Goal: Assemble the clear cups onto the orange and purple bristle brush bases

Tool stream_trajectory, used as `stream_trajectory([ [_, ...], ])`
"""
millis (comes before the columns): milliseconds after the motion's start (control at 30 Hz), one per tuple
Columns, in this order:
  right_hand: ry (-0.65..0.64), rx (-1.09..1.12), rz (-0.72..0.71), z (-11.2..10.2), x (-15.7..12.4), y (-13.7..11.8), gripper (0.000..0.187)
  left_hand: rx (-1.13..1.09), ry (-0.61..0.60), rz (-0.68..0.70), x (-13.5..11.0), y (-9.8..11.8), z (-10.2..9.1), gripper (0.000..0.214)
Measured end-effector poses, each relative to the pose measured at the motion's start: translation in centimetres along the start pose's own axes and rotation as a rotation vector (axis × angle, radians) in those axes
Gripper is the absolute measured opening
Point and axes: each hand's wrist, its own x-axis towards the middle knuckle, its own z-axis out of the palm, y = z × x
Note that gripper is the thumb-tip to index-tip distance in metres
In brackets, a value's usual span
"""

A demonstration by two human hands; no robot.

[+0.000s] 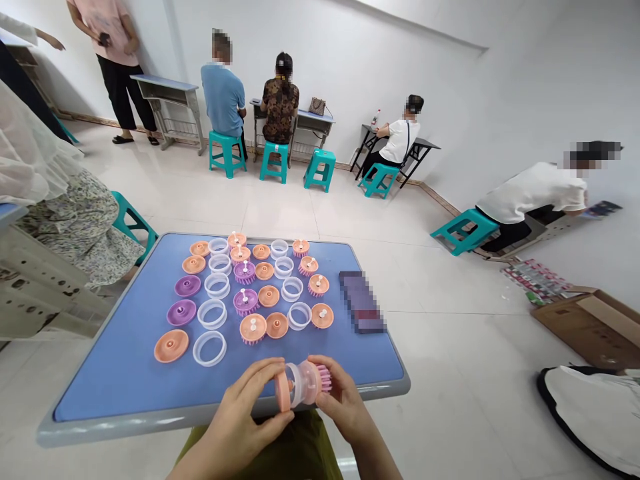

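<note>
A small round brush [303, 385] is held in the air, just over the near edge of the blue table [125, 387]. It is made of three parts in a line: an orange cap [283, 390], a clear ring [299, 385] and a pink bristle head [323, 378]. The cap end is gripped by the left hand [245, 407], and its fingers [260, 373] are closed tight on it. The bristle end is gripped by the right hand [343, 403], and its fingers [334, 370] are closed tight there too.

It looks as if the parts are being pushed together. To do this well, the three parts should be lined up straight and pushed from both ends at once, so that the ring is not pinched at a slant. The soft bristles should not be squashed.

More parts are laid out in neat rows on the table: orange discs [171, 346], purple discs [181, 312], clear rings [209, 348] and bristle heads with white pegs [253, 328]. A dark flat thing [362, 301] is seen beside them, but it is too blurred to be named.

On the floor at the right, a brown cardboard box [595, 327] is seen with its flaps open. What is inside cannot be seen. Farther off, other people are seated on teal stools [320, 168] at small tables.
</note>
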Motion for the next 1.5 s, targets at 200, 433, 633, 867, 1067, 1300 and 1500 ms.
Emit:
stream_trajectory([
  [200, -0.005, -0.012, -0.008, -0.1, -0.1, 0.0, 0.04, 0.02, 0.004, 0.007, 0.0, 0.1, -0.1, 0.045],
  [433, -0.029, -0.031, -0.01, 0.0, 0.0, 0.1, 0.04, 0.016, 0.007, 0.019, 0.0, 0.0, 0.0, 0.044],
  [633, -0.053, -0.218, -0.059, 0.0, -0.2, -1.0, 0.04, -0.018, 0.041, 0.032, -0.1, -0.6, 0.2, 0.047],
  [867, -0.101, -0.549, -0.206, 0.6, -0.3, -4.0, 0.044, -0.401, -0.088, -0.196, 0.6, -0.5, -0.3, 0.039],
  [1067, -0.119, -0.675, -0.184, 0.9, -0.1, -4.9, 0.042, -0.289, -0.052, -0.047, 0.4, -0.9, -0.4, 0.039],
  [1300, -0.072, -0.469, 0.11, 1.1, -0.1, -4.0, 0.035, -0.029, -0.001, 0.162, 0.4, -0.9, -0.4, 0.042],
  [1500, -0.106, -0.393, 0.034, 0.7, -0.3, -4.1, 0.051, -0.03, -0.012, 0.122, 0.4, -0.6, -0.3, 0.038],
])
